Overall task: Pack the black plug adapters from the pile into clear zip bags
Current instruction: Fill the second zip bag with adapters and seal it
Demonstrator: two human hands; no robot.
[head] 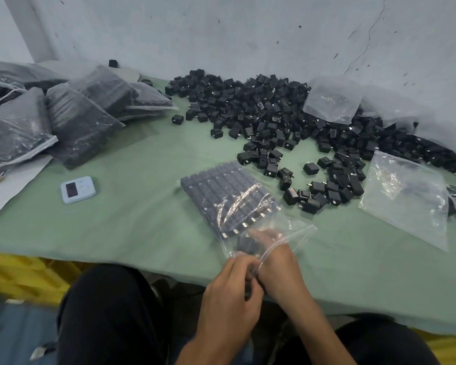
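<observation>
Clear zip bag (298, 229), near table edge: nearly full of rowed black plug adapters (221, 191). Left hand (232, 288) is pinching the mouth, likely keeping it open. Right hand (271, 248) is reaching inside, its grip unclear through the plastic. Loose pile (261, 106) is lying behind.

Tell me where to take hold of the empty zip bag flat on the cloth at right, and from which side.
Pinch the empty zip bag at its near edge, coming from the near side. It lies flat on the green cloth, so likely only an edge gives a grip; the near one borders bare cloth, while the far edge meets the adapter pile.
</observation>
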